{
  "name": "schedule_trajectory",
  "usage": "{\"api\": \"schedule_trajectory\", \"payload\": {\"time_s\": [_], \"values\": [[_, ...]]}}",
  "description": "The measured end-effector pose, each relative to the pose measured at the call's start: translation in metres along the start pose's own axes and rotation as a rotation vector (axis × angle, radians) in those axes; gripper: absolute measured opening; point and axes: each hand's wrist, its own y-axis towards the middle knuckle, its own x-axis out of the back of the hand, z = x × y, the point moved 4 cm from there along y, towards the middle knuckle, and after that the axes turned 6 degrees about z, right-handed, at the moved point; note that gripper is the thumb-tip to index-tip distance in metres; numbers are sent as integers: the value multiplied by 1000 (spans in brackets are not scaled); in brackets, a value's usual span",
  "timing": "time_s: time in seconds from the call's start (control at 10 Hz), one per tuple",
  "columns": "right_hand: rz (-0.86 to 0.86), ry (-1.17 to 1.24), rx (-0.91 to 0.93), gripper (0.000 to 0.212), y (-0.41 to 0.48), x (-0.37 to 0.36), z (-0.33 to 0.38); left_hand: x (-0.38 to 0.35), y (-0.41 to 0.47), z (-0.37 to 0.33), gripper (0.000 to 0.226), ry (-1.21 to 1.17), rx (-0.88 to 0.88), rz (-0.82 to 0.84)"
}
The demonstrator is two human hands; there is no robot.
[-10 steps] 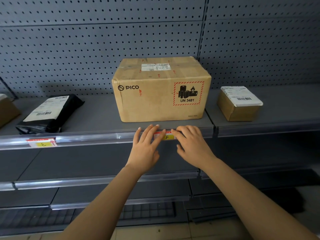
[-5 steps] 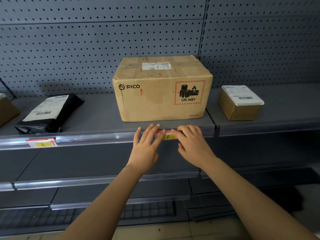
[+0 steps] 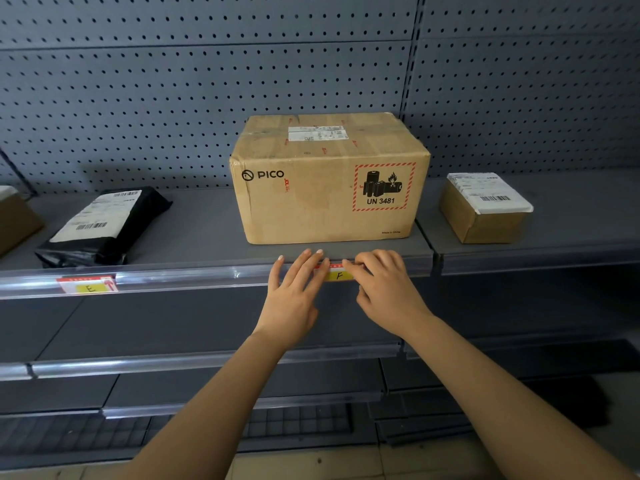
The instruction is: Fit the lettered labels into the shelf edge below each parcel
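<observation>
Label F (image 3: 339,275) sits in the clear strip (image 3: 194,277) along the shelf's front edge, directly below the big cardboard box (image 3: 329,188). The left hand (image 3: 294,299) presses straight fingers flat on the label's left end, while the right hand (image 3: 384,289) curls its fingertips onto the right end. Label E (image 3: 88,285) sits in the same strip near the left edge, below the black bag (image 3: 104,226).

Dim, soft overhead light; edges bowed; focus sharp.
</observation>
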Motion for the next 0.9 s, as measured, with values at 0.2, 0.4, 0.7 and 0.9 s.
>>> {"api": "schedule_trajectory", "payload": {"time_s": [0.2, 0.4, 0.7, 0.9], "values": [[-11, 14, -24, 49, 1, 4, 3, 3, -1, 2, 80, -42, -30, -19], [-56, 23, -58, 51, 7, 13, 17, 22, -2, 17, 69, -213, -54, -148], [-58, 73, -59, 49, 6, 16, 74, 48, -43, 54, 56, -231, -30, -202], [-97, 103, 20, 53, -4, 30, 122, 72, -90, 68, 53, -217, 19, -233]]}}
